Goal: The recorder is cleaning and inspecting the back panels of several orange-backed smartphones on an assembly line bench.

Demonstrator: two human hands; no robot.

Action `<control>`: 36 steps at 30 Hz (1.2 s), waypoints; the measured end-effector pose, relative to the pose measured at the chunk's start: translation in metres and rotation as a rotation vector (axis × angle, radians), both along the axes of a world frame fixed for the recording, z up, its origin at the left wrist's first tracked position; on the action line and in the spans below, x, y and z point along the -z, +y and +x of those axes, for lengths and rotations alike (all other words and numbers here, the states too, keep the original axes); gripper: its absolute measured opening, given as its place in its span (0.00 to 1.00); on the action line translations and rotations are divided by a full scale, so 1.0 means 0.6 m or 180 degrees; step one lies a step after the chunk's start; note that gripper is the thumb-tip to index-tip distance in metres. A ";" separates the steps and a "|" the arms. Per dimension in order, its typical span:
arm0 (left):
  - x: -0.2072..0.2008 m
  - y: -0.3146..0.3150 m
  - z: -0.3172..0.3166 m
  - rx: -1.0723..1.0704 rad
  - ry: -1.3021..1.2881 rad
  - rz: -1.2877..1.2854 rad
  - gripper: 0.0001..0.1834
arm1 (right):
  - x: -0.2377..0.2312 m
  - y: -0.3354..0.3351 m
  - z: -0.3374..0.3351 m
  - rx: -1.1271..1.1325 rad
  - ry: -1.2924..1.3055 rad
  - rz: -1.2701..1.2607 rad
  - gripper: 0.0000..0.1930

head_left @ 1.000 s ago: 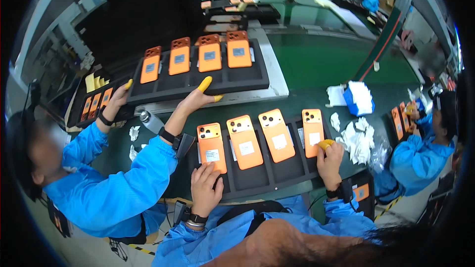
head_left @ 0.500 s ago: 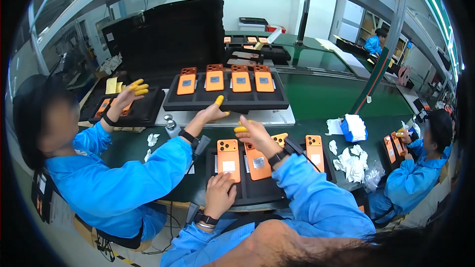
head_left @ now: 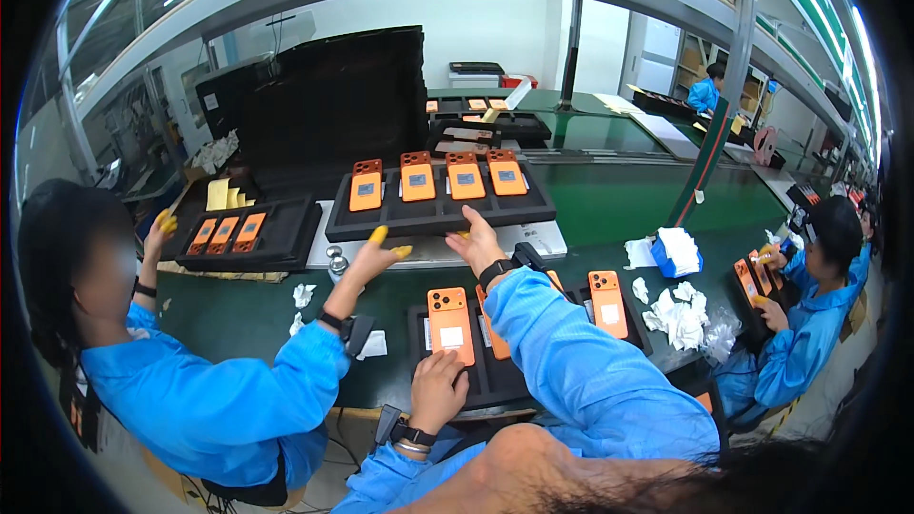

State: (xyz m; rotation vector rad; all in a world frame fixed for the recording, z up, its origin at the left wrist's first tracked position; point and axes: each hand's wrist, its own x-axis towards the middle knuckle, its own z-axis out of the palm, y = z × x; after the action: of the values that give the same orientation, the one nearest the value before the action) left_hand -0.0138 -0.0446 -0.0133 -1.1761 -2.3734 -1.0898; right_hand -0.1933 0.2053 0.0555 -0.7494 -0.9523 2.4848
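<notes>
My right hand grips the near edge of a raised black tray, its fingers partly hidden under the rim. In that tray lie several orange phones, backs up, with grey labels. My left hand lies with its fingers on the lower end of an orange phone bearing a white label. That phone rests in a second black tray in front of me, beside more phones partly covered by my right forearm. A co-worker's hand with yellow finger cots hovers just left of my right hand, apart from the tray.
Left of the raised tray is another black tray with orange phones. A small bottle stands on the green bench. Crumpled white tissues and a blue box of wipes lie to the right. Co-workers sit on both sides.
My right hand has moved forward and taken hold of the raised tray's near edge. The left co-worker's hand has let go of that edge and drawn back. My left hand stays on its phone.
</notes>
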 end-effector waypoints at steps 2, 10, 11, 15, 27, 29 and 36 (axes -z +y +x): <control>0.004 0.001 0.000 0.0003 0.0018 0.0004 0.11 | -0.018 0.010 -0.002 0.0326 -0.0021 -0.0160 0.27; 0.010 0.009 -0.001 -0.0055 0.0014 0.0084 0.10 | 0.015 0.178 0.046 0.0436 0.0154 0.0076 0.27; 0.009 0.010 -0.001 -0.0075 -0.0008 0.0070 0.10 | 0.019 0.199 0.054 0.0471 0.0119 0.0167 0.26; 0.009 0.008 -0.004 -0.0086 0.0021 0.0012 0.08 | 0.018 0.264 0.100 0.0574 0.0166 0.0129 0.25; -0.004 0.014 -0.001 -0.0143 0.0102 -0.0117 0.07 | 0.076 0.480 0.181 0.0875 0.0221 -0.0116 0.18; 0.000 0.014 -0.001 -0.0184 0.0059 -0.0186 0.07 | 0.090 0.507 0.190 0.0921 0.0235 -0.0183 0.19; -0.001 0.021 -0.001 -0.0251 0.0028 -0.0239 0.07 | 0.134 0.585 0.205 0.1172 0.0316 -0.0491 0.19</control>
State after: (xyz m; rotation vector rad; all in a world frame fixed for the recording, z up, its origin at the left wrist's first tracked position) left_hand -0.0141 -0.0323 -0.0127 -1.0989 -2.4512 -0.9764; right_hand -0.0704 0.5563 -0.0248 -0.7633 -0.5349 2.2607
